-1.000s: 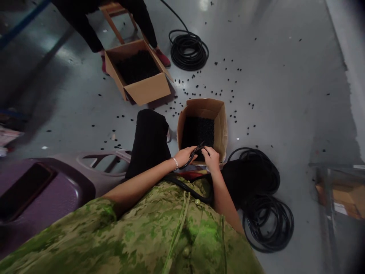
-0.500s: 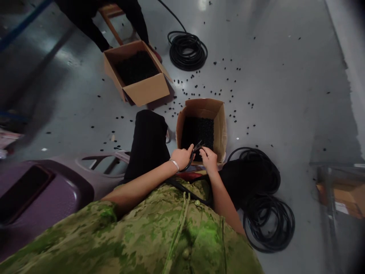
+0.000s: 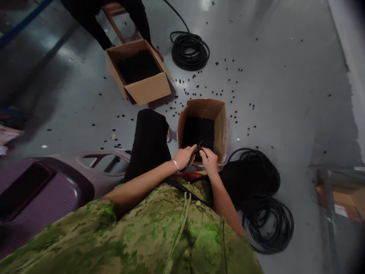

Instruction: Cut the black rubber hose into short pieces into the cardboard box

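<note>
My left hand [image 3: 184, 156] is closed round a pair of dark-handled scissors [image 3: 200, 144], whose blades point up and to the right. Close beside it, my right hand [image 3: 209, 159] pinches a black tube, its end near the blades and mostly covered by my fingers. Both hands are over the near edge of an open cardboard box [image 3: 221, 131]. Many small black cut pieces [image 3: 203, 127] cover the inside of that box. A length of black tube [image 3: 182, 187] also lies across my lap.
Beyond my knee stands a larger carton [image 3: 148, 89] of black pieces, at a seated person's legs [image 3: 138, 19]. Coils of black tube lie at the back [image 3: 190, 51] and to my right [image 3: 268, 224]. Small pieces dot the floor. A phone [image 3: 27, 190] rests on a purple stool [image 3: 65, 194].
The scissor blades have come closer together, near the fingers of my right hand. Both hands stay in nearly the same place, and the view has shifted slightly.
</note>
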Demonstrator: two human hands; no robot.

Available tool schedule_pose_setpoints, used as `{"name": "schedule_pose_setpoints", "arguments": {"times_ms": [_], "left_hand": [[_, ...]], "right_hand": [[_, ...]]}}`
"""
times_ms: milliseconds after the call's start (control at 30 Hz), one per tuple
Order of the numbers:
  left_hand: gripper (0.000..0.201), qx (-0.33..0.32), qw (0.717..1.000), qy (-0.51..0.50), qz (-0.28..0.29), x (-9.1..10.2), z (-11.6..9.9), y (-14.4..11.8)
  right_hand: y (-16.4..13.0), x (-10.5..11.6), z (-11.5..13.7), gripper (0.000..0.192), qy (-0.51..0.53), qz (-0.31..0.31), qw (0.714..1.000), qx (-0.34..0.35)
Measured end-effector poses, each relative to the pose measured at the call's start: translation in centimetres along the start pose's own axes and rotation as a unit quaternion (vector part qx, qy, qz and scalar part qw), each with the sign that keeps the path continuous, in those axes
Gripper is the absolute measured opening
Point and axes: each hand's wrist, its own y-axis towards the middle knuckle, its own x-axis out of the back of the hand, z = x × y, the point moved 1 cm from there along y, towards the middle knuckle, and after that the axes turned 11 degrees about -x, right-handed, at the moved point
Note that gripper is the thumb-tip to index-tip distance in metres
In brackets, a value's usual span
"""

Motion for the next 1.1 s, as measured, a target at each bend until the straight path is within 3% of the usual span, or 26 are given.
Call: {"name": "schedule_pose_setpoints", "arguments": {"times_ms": [333,533,1100], "left_hand": [[0.028,-0.028,0.995,0.090,0.031,1.1,-0.6,-0.5],[0.033,-0.021,0.991,0.121,0.055,1.0,-0.7,-0.8],[0.033,-0.005,0.996,0.035,0.078,0.8,0.2,0.3]], "right_hand": [[-0.5,-0.1,0.0,0.032,-0.068,-0.013,0.997,0.036],[-0.6,0.0,0.0,0.035,-0.064,-0.042,0.995,0.067],[-0.1,0.5,-0.6,0.033,-0.214,-0.047,0.972,0.080]]}}
